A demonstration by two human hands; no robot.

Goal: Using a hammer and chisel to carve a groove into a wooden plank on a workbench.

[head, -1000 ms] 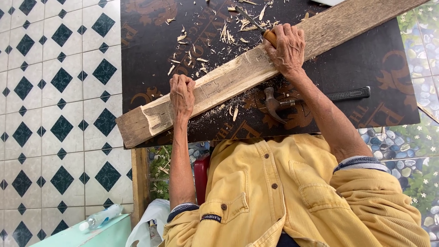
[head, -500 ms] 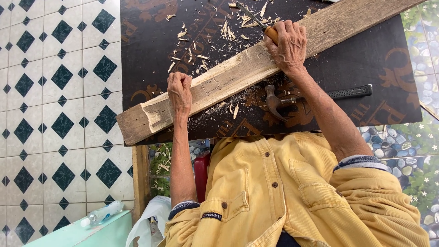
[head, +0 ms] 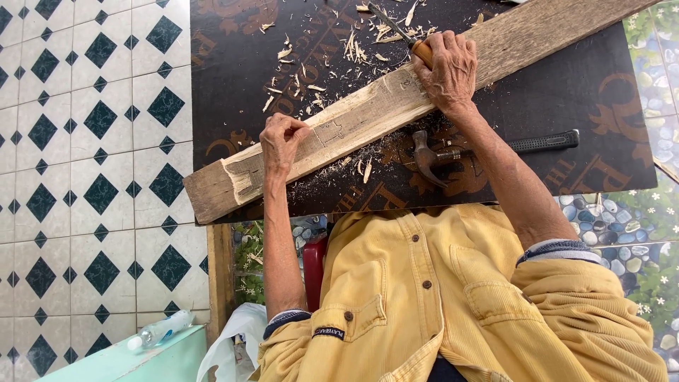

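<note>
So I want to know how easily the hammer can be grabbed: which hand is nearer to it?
Right. The right hand grips a chisel on the plank, just above the hammer. The left hand rests farther off along the plank.

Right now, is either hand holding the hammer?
No. The hammer lies untouched on the dark board, the right hand holds a chisel, and the left hand rests on the plank.

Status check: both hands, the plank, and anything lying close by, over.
Left hand pinching the plank edge. Right hand shut on chisel, blade pointing away over the board. Plank lies diagonal on dark board, shavings scattered. Hammer beside plank, untouched.
</note>
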